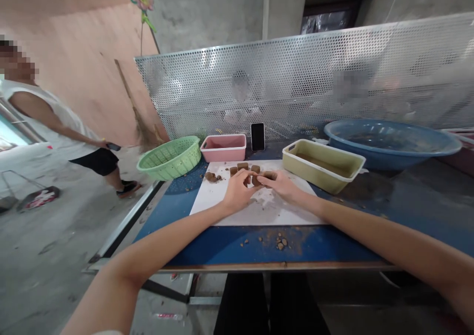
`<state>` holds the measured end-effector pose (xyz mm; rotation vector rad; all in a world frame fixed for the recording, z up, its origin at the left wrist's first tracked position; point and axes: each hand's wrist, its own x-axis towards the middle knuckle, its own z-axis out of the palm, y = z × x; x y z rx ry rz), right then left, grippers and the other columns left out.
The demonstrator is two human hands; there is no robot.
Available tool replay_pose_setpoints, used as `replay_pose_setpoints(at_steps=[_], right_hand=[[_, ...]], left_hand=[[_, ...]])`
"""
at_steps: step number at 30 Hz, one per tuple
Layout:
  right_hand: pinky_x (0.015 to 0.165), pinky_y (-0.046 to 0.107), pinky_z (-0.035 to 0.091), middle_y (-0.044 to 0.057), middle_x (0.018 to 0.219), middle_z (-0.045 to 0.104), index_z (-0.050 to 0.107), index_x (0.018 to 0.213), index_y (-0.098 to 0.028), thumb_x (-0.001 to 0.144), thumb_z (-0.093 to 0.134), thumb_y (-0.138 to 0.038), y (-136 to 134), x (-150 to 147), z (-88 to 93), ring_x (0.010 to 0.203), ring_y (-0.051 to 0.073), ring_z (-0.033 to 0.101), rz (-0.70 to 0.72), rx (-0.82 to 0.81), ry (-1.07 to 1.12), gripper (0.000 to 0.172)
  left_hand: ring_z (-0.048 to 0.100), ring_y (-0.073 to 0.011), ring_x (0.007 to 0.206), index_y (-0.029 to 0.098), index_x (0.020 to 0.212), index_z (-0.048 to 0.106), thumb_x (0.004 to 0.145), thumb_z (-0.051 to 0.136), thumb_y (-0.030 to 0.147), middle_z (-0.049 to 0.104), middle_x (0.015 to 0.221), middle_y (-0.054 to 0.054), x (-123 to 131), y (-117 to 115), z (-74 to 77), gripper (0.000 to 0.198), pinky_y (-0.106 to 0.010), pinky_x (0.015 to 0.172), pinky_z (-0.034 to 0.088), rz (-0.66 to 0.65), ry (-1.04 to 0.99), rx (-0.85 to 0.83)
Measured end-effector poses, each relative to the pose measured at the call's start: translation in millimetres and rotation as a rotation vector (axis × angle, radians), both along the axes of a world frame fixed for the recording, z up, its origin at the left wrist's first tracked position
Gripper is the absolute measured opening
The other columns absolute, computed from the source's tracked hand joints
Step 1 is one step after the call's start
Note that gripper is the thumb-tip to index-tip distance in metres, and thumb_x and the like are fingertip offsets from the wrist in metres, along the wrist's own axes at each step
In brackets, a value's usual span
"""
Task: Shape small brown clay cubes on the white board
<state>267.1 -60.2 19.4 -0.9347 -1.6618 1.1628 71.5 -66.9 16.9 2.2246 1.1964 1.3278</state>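
Over the white sheet (218,202), my left hand (238,191) and my right hand (282,186) meet with their fingers curled round a small brown clay-like lump (255,180). The fingers partly cover it, so its full shape is hidden. Just beyond them, several brown blocks stand together on the sheet, among them one block (242,166) at the back and another block (255,168) to its right. Left of these lies a rough heap of brown crumbs (212,177).
Behind the sheet stand a green basket (170,158), a pink bin (223,148), a phone (258,136) and a yellow-green bin (318,169) holding brown material. A large blue basin (392,152) is at right. Crumbs (281,242) dot the blue table's front. A person (55,123) stands left.
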Motion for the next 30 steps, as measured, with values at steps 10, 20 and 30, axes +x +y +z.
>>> replay_pose_setpoints(at_steps=[10,20,30], right_hand=[[0.083,0.038,0.052,0.008,0.096,0.076,0.076,0.092,-0.021,0.083,0.077,-0.065,-13,-6,-6.6,0.092,0.025,0.068,-0.103,-0.002,0.076,0.045],[0.082,0.038,0.050,0.006,0.089,0.073,0.071,0.088,-0.024,0.094,0.064,-0.068,-11,4,-6.5,0.087,0.025,0.066,-0.074,0.138,-0.092,0.046],[0.067,0.034,0.040,0.004,0.084,0.066,0.071,0.097,-0.021,0.092,0.069,-0.060,-22,1,-7.5,0.074,0.020,0.052,-0.110,0.207,-0.183,0.039]], left_hand=[[0.051,-0.0102,0.065,0.018,0.121,0.072,0.087,0.086,0.042,0.069,0.100,-0.002,3,-9,-10.3,0.044,-0.027,0.068,0.049,-0.010,-0.002,0.007],[0.053,-0.0096,0.061,0.019,0.119,0.070,0.090,0.081,0.042,0.072,0.094,-0.001,1,-10,-5.2,0.038,-0.025,0.063,0.047,-0.075,-0.052,-0.081],[0.049,-0.0073,0.056,0.022,0.107,0.058,0.078,0.081,0.030,0.069,0.091,0.003,2,-10,-4.2,0.038,-0.023,0.057,0.040,0.032,-0.196,-0.174]])
